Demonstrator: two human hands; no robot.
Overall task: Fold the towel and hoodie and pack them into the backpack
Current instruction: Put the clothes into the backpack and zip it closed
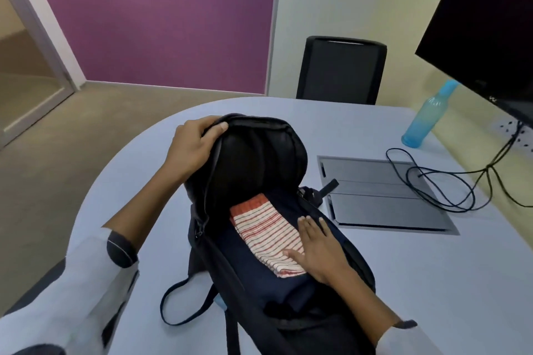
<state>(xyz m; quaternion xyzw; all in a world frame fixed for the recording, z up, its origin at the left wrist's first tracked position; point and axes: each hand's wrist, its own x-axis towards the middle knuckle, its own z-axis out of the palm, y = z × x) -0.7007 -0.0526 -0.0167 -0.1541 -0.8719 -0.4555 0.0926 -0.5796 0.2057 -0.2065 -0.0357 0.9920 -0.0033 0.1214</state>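
A black backpack (259, 158) lies open on the pale table (432, 282) in front of me. My left hand (193, 143) grips the top edge of its raised front flap and holds it up. Inside the main compartment lies a dark navy folded hoodie (253, 274), with a folded white towel with red stripes (265, 233) on top of it. My right hand (320, 251) rests flat, fingers spread, on the towel's right edge and the hoodie beside it.
A grey cable hatch (375, 202) is set in the table right of the backpack, with black cables (438, 181) looped over it. A blue bottle (427, 115) stands at the back right under a black monitor (490, 23). A black chair (343, 69) stands behind the table.
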